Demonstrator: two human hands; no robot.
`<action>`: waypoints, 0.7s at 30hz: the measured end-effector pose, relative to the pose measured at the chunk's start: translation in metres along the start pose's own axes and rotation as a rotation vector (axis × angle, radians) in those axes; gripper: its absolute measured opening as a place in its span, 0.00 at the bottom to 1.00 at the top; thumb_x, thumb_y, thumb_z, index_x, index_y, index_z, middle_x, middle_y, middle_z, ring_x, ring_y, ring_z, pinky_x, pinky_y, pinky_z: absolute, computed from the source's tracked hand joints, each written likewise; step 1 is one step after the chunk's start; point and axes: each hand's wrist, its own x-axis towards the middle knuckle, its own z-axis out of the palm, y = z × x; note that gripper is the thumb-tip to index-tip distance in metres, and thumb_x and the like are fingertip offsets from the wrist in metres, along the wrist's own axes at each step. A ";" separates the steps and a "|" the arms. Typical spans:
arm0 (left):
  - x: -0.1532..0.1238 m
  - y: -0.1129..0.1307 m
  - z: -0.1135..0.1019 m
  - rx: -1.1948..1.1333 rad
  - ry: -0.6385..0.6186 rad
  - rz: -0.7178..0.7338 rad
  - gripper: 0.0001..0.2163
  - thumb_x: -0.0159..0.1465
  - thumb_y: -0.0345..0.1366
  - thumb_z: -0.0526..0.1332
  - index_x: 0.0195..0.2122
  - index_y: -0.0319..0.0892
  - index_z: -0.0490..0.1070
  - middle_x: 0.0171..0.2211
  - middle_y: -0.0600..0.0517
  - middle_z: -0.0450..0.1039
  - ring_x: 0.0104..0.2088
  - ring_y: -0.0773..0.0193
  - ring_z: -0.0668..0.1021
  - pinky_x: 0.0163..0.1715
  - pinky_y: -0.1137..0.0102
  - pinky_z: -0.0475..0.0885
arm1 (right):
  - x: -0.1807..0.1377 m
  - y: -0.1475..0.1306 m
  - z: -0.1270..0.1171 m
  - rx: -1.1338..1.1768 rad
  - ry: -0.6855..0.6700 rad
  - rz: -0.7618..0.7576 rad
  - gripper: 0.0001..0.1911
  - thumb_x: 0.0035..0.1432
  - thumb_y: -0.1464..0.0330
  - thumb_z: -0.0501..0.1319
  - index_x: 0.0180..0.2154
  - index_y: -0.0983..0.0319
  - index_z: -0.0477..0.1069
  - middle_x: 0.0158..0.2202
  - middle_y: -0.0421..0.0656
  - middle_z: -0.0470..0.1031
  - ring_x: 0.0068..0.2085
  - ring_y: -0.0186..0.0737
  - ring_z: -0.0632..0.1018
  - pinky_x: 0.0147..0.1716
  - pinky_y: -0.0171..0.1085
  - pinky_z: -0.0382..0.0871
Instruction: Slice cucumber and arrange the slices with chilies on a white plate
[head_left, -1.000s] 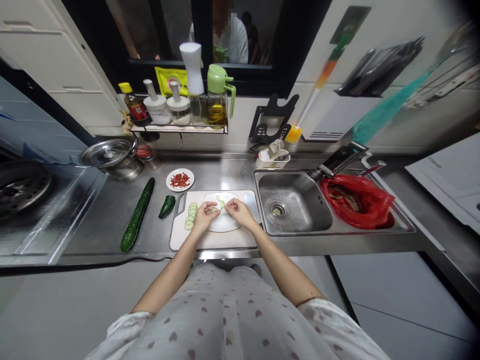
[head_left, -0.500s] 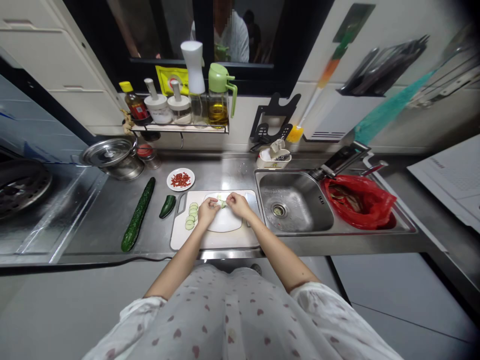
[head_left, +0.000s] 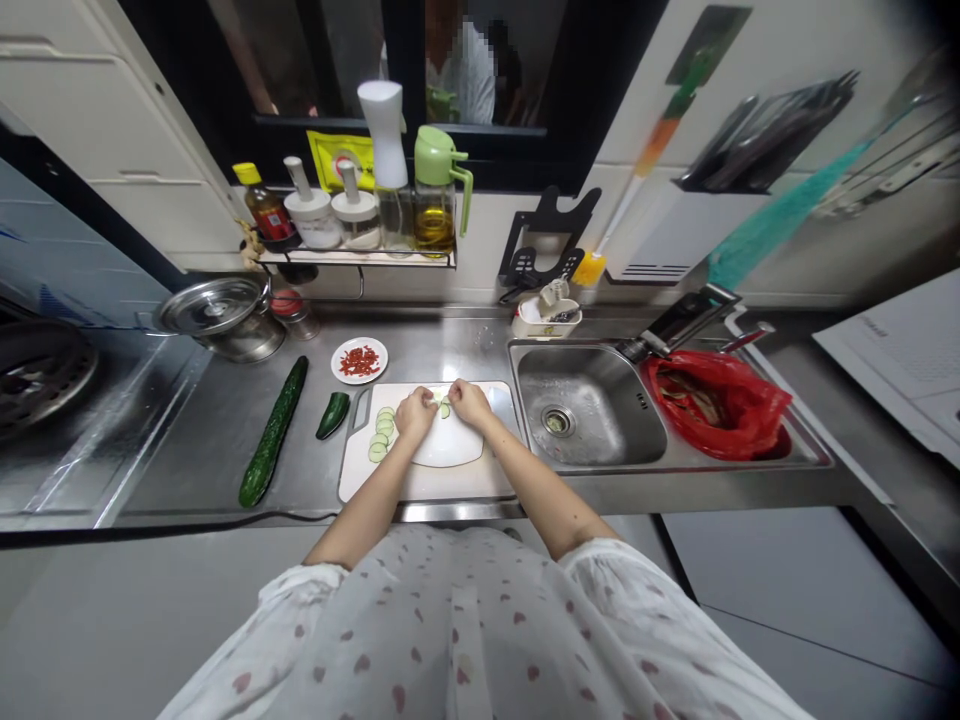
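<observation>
Both hands work over a white plate (head_left: 448, 448) that rests on a pale cutting board (head_left: 420, 486). My left hand (head_left: 416, 412) is closed in a pinch at the plate's far side. Opposite it, my right hand (head_left: 469, 402) pinches too. Between the fingertips are thin cucumber slices (head_left: 445, 409), partly hidden by the fingers. More cucumber slices (head_left: 382, 436) lie overlapping in a row on the board's left part. A cut cucumber piece (head_left: 332, 415) sits on the counter left of the board.
Further left lies a whole cucumber (head_left: 274, 430). Behind the board stands a small plate of chopped red pieces (head_left: 359, 376). A lidded pot (head_left: 225, 318) is at the back left. To the right are the sink (head_left: 592, 400) and a red plastic bag (head_left: 720, 405). A bottle shelf (head_left: 360, 260) hangs above.
My two hands have shifted slightly and drawn closer together over the plate. A cucumber slice between them now hangs or lies more openly in view.
</observation>
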 end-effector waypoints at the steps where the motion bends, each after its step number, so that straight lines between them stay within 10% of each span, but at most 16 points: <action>1: 0.001 0.000 0.001 0.015 0.001 0.001 0.11 0.56 0.36 0.62 0.41 0.50 0.74 0.38 0.51 0.78 0.40 0.57 0.76 0.34 0.69 0.62 | 0.001 0.000 0.001 -0.019 -0.003 0.006 0.07 0.57 0.74 0.56 0.36 0.61 0.72 0.34 0.43 0.77 0.35 0.38 0.74 0.33 0.32 0.60; 21: 0.006 0.000 0.009 0.189 0.003 0.085 0.11 0.60 0.36 0.59 0.44 0.48 0.73 0.45 0.45 0.73 0.45 0.52 0.74 0.40 0.65 0.64 | 0.007 -0.001 0.009 -0.221 -0.046 -0.008 0.11 0.62 0.72 0.53 0.43 0.61 0.72 0.44 0.50 0.75 0.42 0.43 0.74 0.38 0.36 0.61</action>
